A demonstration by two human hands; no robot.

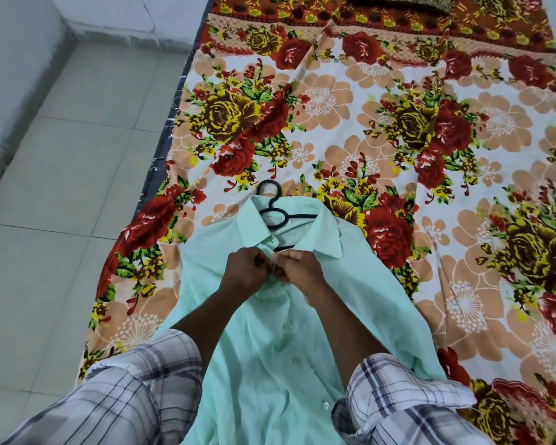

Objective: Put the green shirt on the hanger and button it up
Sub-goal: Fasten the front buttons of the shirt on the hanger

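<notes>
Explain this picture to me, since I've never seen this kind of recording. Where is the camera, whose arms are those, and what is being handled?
There is no machine here. A person wears a wide-angle camera on the head, so this single picture looks forward and down at their own arms in checked sleeves. A green shirt lies front-up on a flowered bedsheet, with a black hanger inside its collar and the hook poking out. The left hand and right hand meet just below the collar. Each pinches the shirt's front edge, apparently at the top button. Tiled floor shows on the left.
</notes>
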